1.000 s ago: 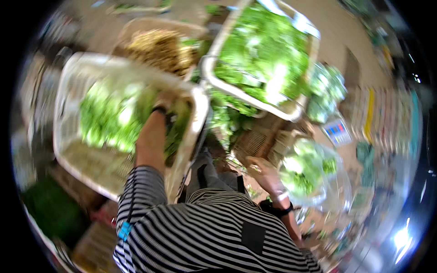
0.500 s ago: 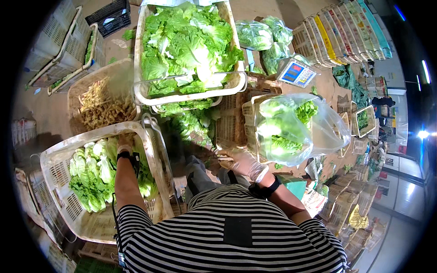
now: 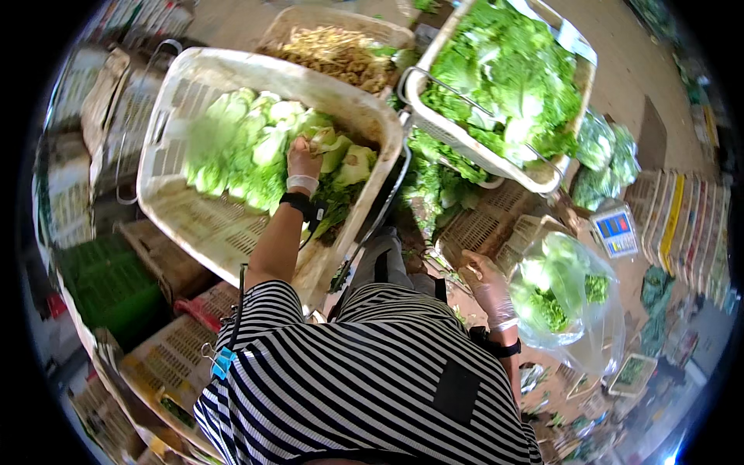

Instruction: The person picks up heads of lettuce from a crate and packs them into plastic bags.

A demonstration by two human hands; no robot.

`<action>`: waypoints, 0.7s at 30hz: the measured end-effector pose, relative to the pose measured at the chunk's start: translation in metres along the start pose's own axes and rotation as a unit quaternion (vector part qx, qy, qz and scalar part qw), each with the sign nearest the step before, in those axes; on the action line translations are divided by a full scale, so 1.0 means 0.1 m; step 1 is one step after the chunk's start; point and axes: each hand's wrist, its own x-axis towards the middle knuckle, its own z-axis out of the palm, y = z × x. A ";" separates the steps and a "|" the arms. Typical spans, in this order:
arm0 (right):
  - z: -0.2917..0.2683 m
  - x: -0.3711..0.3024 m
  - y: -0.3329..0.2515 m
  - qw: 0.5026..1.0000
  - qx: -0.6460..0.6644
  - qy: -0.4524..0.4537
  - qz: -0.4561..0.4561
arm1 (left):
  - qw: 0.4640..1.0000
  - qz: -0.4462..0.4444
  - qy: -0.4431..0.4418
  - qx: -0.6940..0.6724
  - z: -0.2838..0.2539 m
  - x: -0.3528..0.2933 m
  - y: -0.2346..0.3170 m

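Note:
My left hand (image 3: 303,163), in a clear glove, reaches into a large off-white plastic crate (image 3: 256,66). Its fingers are closed on the pale base of a lettuce head (image 3: 329,147). Other lettuce heads (image 3: 248,147) lie in the same crate, beyond and to the left of that hand. My gloved right hand (image 3: 488,287) hangs low at my right side with curled fingers; whatever is in them is too blurred to name. Just right of it, a clear plastic bag (image 3: 573,310) of lettuce sits in a smaller basket.
Ahead to the right stands a crate (image 3: 535,174) heaped with leafy lettuce. Behind the left crate, a basket (image 3: 403,35) holds brown-yellow trimmings. A scale display (image 3: 616,232), bagged greens (image 3: 604,155) and stacked crates (image 3: 682,217) are at the right. A green crate (image 3: 116,283) stands at the left.
My view has turned left, so the lettuce crate now sits more central. My left hand has shifted among the heads and its fingers now show on a lettuce base. My right hand stays low.

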 end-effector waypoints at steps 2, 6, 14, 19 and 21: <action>-0.03 0.02 -0.10 1.000 -0.008 -0.015 -0.009 | 0.993 0.034 0.112 -0.031 -0.30 -0.13 -0.01; 0.00 0.03 -0.17 0.999 -0.022 -0.018 -0.046 | 0.905 -0.071 0.195 -0.371 -1.00 -0.30 0.10; -0.02 0.07 -0.40 0.985 0.125 -0.032 -0.119 | 0.748 0.038 0.228 -0.622 -2.09 -0.69 1.06; -0.32 0.05 -1.17 0.941 0.094 0.154 -0.286 | 0.852 0.239 0.199 -0.421 -2.06 -0.77 1.80; -0.44 -0.04 -1.57 0.902 0.062 0.230 -0.360 | 0.901 0.283 0.153 -0.290 -2.02 -0.80 1.96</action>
